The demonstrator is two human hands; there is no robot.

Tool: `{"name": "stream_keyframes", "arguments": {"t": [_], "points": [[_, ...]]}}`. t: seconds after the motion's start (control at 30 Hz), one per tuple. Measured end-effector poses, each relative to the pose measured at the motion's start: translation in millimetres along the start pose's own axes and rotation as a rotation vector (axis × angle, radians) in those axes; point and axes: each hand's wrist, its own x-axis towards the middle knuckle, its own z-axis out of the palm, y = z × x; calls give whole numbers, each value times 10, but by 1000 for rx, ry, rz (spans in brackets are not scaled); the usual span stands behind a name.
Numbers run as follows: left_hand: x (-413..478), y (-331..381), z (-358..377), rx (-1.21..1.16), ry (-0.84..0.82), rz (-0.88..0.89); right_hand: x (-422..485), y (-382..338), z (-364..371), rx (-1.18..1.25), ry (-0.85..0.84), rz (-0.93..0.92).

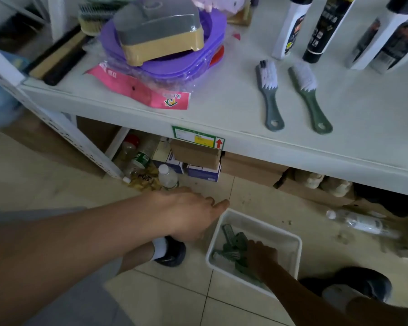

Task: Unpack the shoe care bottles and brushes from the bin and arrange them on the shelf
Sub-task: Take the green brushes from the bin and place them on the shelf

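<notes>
A white bin [272, 228] stands on the floor tiles below the shelf [222, 114]. Several green brushes [233, 245] lie in it. My right hand [262, 257] reaches down into the bin and curls onto a green brush there. My left hand [189, 212] hovers above the bin's left rim with fingers extended and holds nothing. On the shelf lie two green brushes [269, 95] with white bristles, handles toward me. Behind them stand several black-and-white shoe care bottles [290, 27] in a row.
A stack of purple plastic lids [170, 60] with a grey and tan container, pink packaging and long brushes fills the shelf's left. Cardboard boxes [198, 156] and plastic bottles [167, 177] sit under the shelf. A clear bottle [360, 223] lies on the floor at right.
</notes>
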Motion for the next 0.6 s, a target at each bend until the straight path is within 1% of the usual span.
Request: {"name": "stream_keyframes", "arguments": {"t": [0.07, 0.2, 0.3, 0.37, 0.47, 0.6], "points": [[3, -24, 29, 10, -43, -2, 10, 23, 43, -14, 15, 21], [-20, -55, 80, 54, -179, -7, 22, 76, 37, -110, 8, -4], [-47, -58, 29, 24, -227, -8, -6, 54, -84, -189, 24, -22], [-62, -39, -37, 4, -248, -13, -57, 8, -180, -198, 48, -51], [-74, -10, -117, 1, -253, -28, -259, -120, -434, -240, 78, -110], [-111, 54, -243, -9, -279, -34, -688, -231, -938, -356, 167, -139]]}}
